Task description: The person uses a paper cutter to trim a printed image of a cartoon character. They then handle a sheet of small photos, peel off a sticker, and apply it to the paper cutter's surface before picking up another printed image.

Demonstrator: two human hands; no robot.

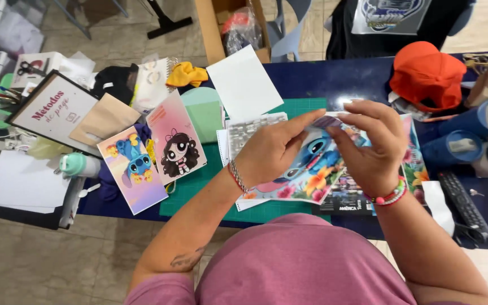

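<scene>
Hands first: our left hand (269, 149) and right hand (371, 147) meet above the middle of the desk (334, 79), fingers pressed together, both pinching the top edge of a glossy printed sheet (312, 172) that shows a blue cartoon creature among bright flowers. The left thumb and forefinger close on it from one side, the right fingertips curl over it from the other. The sheet hangs flat over a green cutting mat (199, 183), whose grid surface covers the near middle of the desk. A thin metal bracelet circles our left wrist, beaded bands the right.

Toward the near left edge lie two more smooth rectangular cards: one with the same blue creature (132, 169), one with a dark-haired cartoon girl (175, 144). Near the right edge a black remote control (463, 203) lies lengthwise, with the spiral edge of a notebook beside it.

Farther back we see a plain white sheet (244, 85), a crumpled yellow cloth (186, 73), and a black-framed sign (52, 110) at the far left corner. At the far right, an orange fabric cap (427, 73) sits soft and rounded, with blue rolls (470, 133) just beside it. Beyond the far edge stands a person in a dark shirt (393, 22).
</scene>
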